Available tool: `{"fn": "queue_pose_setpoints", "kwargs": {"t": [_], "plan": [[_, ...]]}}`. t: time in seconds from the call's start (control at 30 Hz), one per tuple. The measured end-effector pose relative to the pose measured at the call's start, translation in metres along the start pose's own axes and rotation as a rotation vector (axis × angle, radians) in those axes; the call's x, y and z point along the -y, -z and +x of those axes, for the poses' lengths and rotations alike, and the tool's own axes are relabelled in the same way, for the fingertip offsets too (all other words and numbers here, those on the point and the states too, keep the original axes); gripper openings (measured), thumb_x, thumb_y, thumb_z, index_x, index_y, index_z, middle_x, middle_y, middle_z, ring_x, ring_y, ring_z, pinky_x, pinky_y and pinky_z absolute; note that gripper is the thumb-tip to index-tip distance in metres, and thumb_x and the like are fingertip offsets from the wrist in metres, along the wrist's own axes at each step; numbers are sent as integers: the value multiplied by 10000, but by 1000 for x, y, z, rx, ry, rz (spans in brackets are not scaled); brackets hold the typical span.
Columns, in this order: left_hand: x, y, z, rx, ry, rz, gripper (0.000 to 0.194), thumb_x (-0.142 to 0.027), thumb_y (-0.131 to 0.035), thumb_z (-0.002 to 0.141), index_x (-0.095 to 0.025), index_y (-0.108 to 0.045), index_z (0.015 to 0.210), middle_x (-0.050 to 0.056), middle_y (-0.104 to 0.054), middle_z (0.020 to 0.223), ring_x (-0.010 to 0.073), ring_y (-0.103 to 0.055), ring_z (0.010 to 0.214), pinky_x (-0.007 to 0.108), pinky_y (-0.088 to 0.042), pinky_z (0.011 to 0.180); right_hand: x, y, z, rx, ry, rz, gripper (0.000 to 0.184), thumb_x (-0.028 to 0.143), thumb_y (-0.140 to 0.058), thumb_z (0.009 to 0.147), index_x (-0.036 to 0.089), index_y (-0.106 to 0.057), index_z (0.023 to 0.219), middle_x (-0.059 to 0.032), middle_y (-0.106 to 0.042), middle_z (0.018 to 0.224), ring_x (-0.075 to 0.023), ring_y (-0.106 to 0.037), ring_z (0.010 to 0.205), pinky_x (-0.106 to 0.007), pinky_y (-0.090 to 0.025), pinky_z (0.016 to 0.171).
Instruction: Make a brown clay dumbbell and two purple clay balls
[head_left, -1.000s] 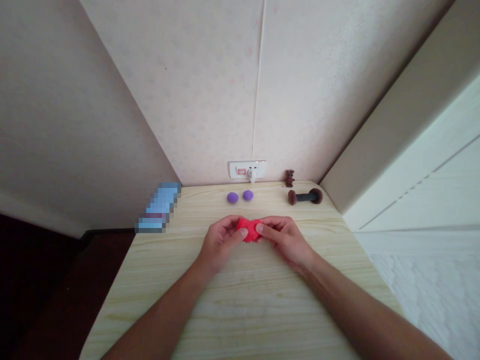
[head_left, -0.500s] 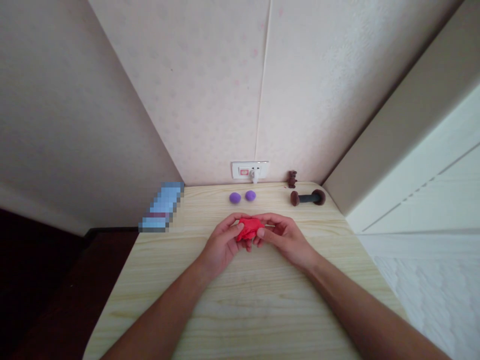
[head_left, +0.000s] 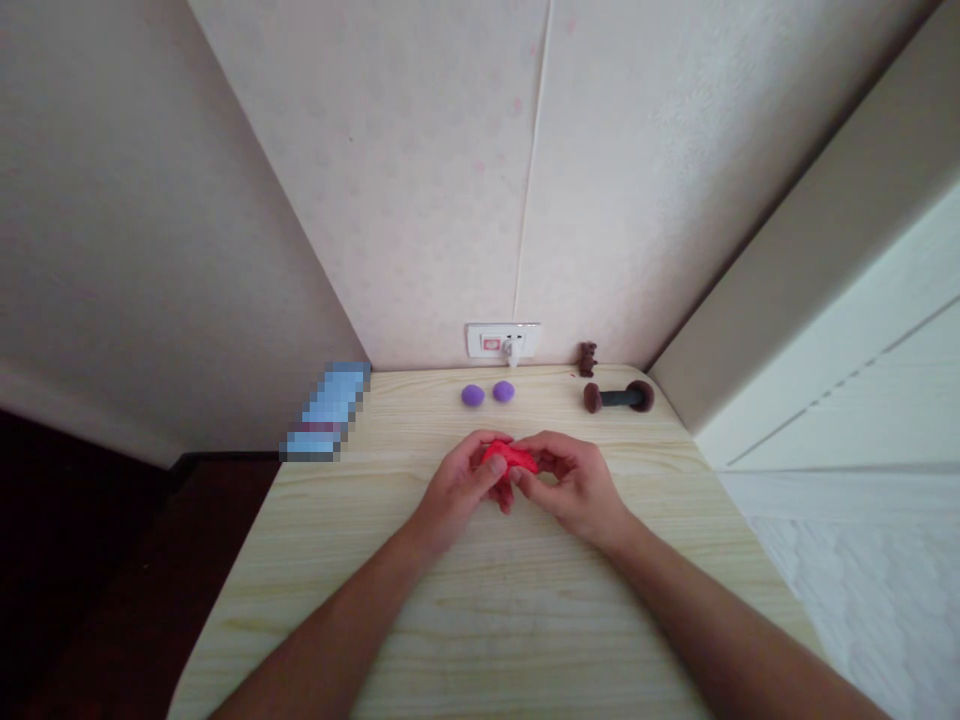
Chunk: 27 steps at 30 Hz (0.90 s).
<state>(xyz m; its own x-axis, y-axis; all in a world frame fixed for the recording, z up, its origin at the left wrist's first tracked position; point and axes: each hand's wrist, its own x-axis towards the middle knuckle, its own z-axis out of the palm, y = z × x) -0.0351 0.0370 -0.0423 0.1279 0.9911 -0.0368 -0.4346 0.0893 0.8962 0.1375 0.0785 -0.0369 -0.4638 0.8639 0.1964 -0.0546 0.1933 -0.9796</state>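
A lump of soft red modelling clay (head_left: pixel 511 457) is held between both hands above the wooden table (head_left: pixel 510 620). My left hand (head_left: pixel 459 487) grips its left side, thumb pressed on top and fingers curled beneath. On the right side, my right hand (head_left: pixel 574 482) pinches it between thumb and fingers. Part of the clay is hidden by the fingers. Beyond the hands, two purple clay balls, a left one (head_left: pixel 472 396) and a right one (head_left: pixel 503 392), rest on the tabletop.
Right of the balls lies a dumbbell-shaped piece (head_left: pixel 618 398) with brown ends and a dark bar. A small brown figurine (head_left: pixel 588 359) stands by the wall, near a socket (head_left: pixel 484 341) with a plug and cord. A blurred blue object (head_left: pixel 327 412) sits at the left back corner.
The red clay has been squeezed into a narrower shape. My left thumb has moved right onto it, and my fingers have closed in more tightly around it.
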Motion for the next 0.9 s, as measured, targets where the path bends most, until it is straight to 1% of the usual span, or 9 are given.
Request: {"fn": "queue_pose_setpoints", "kwargs": {"t": [0.07,0.17,0.37,0.57,0.67,0.7,0.77,0.8,0.9], "plan": [[-1,-1,-1,7,-37,81,448,-384,-802,806,-149,-605,1133,39,-687,882,127,-620,636,262,-525,567,2,-1,2,-10,-33,91,214,315,-799,811,187,-757,977,-56,-784,838,-174,-724,695,-299,-596,675],[-3,-4,-3,7,-92,196,375,-342,-760,852,-152,-596,1130,14,-657,838,121,-609,644,255,-518,579,6,-2,4,-22,-103,177,217,356,-797,814,168,-759,915,-33,-760,725,-136,-679,607,-257,-563,609],[-3,-6,-6,-3,-122,279,268,-382,-657,928,-145,-645,1054,9,-638,761,118,-585,610,248,-490,565,7,-3,5,-56,-168,149,314,450,-764,832,142,-724,789,-11,-686,576,-108,-603,505,-225,-491,517],[-3,-7,-5,-75,-115,309,217,-371,-642,924,-156,-655,947,-18,-590,645,117,-548,560,232,-459,527,5,-10,2,7,-197,166,390,518,-692,877,170,-620,716,-7,-660,554,-118,-582,460,-239,-471,463],[-3,-7,-3,-121,-118,288,206,-366,-643,907,-160,-649,900,-19,-593,651,110,-522,538,225,-441,499,6,-12,-1,11,-144,123,297,465,-716,877,187,-613,898,-12,-691,693,-127,-621,571,-250,-512,541],[-4,-7,-2,-136,-119,280,206,-366,-639,905,-161,-645,884,-19,-594,656,106,-511,530,222,-435,491,6,-11,-3,-6,-105,76,310,426,-762,847,198,-602,984,-15,-696,763,-134,-636,630,-253,-526,576],[-4,-7,-1,-151,-117,270,211,-366,-635,903,-163,-636,848,-25,-577,639,100,-488,514,217,-420,477,5,-10,-5,-41,-7,-57,427,345,-845,772,224,-580,1084,-25,-684,889,-151,-653,734,-264,-548,629],[-4,-7,-1,-151,-115,267,215,-365,-636,902,-162,-634,831,-28,-566,627,98,-479,510,216,-414,472,4,-9,-5,-48,43,-125,437,318,-860,755,229,-589,1086,-34,-672,932,-160,-657,766,-273,-560,650],[-3,-5,-1,-137,-113,270,223,-363,-647,901,-158,-642,812,-29,-554,618,99,-475,516,216,-402,471,2,-6,-6,-27,168,-270,290,291,-808,812,224,-641,1039,-57,-655,982,-171,-659,799,-306,-581,715]]}}
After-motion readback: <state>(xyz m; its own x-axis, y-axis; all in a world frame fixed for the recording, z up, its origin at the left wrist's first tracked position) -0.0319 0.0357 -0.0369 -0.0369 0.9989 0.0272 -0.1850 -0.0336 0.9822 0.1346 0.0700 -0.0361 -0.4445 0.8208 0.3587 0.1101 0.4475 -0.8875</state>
